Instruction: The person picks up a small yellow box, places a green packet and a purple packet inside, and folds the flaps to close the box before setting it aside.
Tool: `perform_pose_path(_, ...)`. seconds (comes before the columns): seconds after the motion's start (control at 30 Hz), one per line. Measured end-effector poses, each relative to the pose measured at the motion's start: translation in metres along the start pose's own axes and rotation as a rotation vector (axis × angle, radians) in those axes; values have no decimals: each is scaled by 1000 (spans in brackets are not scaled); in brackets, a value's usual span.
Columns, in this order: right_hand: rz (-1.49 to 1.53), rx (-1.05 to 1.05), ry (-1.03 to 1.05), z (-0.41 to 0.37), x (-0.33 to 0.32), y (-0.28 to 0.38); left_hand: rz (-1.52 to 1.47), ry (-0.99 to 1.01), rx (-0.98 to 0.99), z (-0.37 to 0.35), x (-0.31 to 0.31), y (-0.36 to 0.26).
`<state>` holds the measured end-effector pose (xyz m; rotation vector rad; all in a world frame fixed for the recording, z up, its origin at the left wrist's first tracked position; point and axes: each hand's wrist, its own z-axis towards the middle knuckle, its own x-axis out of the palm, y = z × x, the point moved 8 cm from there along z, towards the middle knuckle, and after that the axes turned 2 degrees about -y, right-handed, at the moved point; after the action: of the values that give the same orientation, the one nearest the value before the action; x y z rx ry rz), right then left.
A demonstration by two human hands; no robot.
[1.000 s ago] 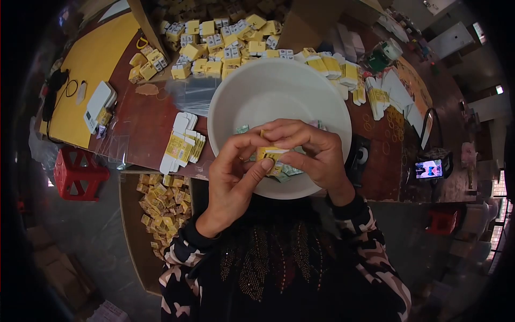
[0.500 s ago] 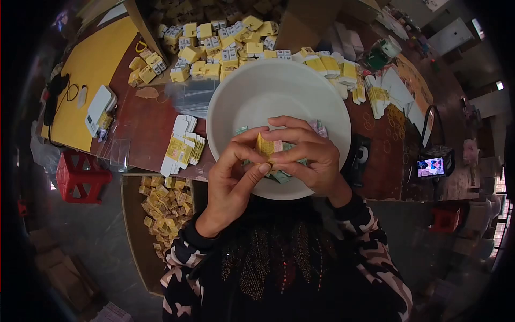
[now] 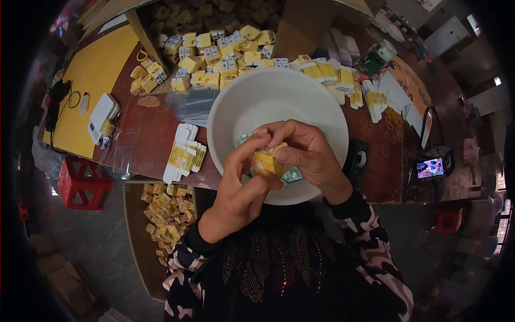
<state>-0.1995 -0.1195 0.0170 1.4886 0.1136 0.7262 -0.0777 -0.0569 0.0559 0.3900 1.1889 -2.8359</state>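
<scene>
A small yellow printed box (image 3: 268,160) is held between both hands above a large white bowl (image 3: 225,110). My left hand (image 3: 241,180) has its fingers wrapped round the box's left side and underside. On the right, my right hand (image 3: 308,155) grips the box's top and right side with thumb and fingers. Green packets (image 3: 292,174) lie in the bowl below the hands, partly hidden by them. Left of the bowl, a stack of flat yellow and white cartons (image 3: 184,153) rests on the dark red table (image 3: 145,126).
Many yellow and white boxes (image 3: 212,51) spill from a cardboard box at the back. A lower cardboard box (image 3: 134,236) holds small yellow boxes. A white device (image 3: 103,115) stands left, a red stool (image 3: 83,185) beyond it. A lit screen (image 3: 431,168) and flat cartons (image 3: 375,101) are right.
The yellow box has turned, showing a larger printed side. My right hand's fingers have shifted onto its top and right side, and my left hand has closed round it from below.
</scene>
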Motion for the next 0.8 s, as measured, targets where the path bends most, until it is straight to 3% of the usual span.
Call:
perform_pose_path(0.27, 149, 29, -43, -1, -1, -12, -43, 3, -71, -3, -8, 4)
perform_pose_path(0.33, 178, 48, -44, 3, 7, -7, 36, 47, -136, -3, -30, -4)
perform_pose_path(0.37, 154, -6, -149, 3, -4, 5, 149, 68, -185, -9, -50, -7)
perform_pose_path(0.43, 89, -57, -263, -6, -37, 16, 343, 92, -379, -33, -101, -15)
perform_pose_path(0.5, 58, -46, -254, -15, -66, 13, 466, 177, -794, -72, -145, -11)
perform_pose_path(0.53, -15, -20, -288, -19, -77, 8, 653, 377, -795, -86, -157, -11)
perform_pose_path(0.63, -90, 52, -316, -18, -79, -10, 858, 317, -769, -109, -173, 15)
perform_pose_path(0.8, -165, 98, -279, -17, -55, -16, 836, 74, -765, -86, -144, 93)
